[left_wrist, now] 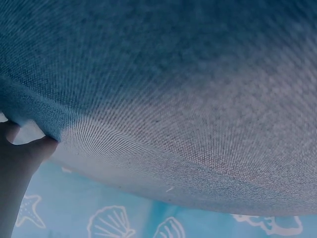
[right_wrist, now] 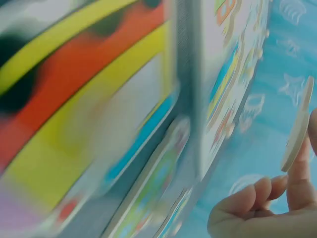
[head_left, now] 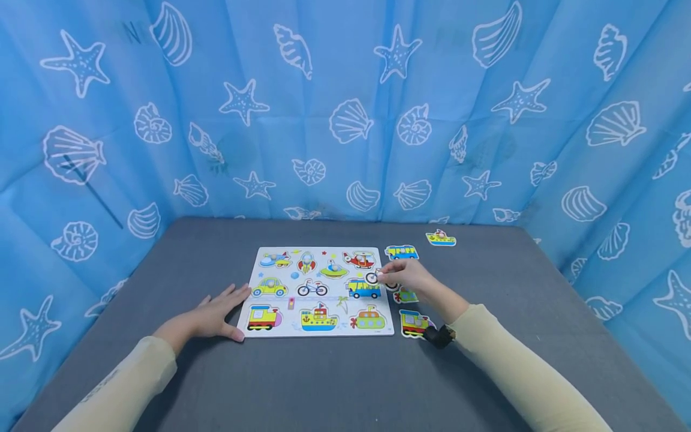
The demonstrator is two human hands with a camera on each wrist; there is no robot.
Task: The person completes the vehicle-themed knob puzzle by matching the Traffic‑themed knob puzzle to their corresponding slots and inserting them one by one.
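Step in hand, as we judged it: carriage of one loose piece to the puzzle board (head_left: 336, 287). We noted the right hand (head_left: 406, 275) with its grip pinched on the bicycle piece (head_left: 372, 278), which hung at the board's right edge, between the helicopter (head_left: 358, 259) and the bus picture (head_left: 363, 288). The left hand (head_left: 218, 312) lay with fingers spread at the board's left edge, its grip closed on nothing; we read this as steadying.

Next move, our estimate: it called for a shift leftward to the matching bicycle picture (head_left: 312, 288), a turn to line up the wheels, then a press and release.

Container: we treated the board as the holder. Helicopter, car (head_left: 270, 286) and rocket (head_left: 306, 263) looked seated, though we could not confirm their knobs. On the counter (head_left: 324, 384), right of the board, we logged a bus piece (head_left: 401, 252), boat piece (head_left: 441, 239), submarine piece (head_left: 406, 296) and train piece (head_left: 411, 323).
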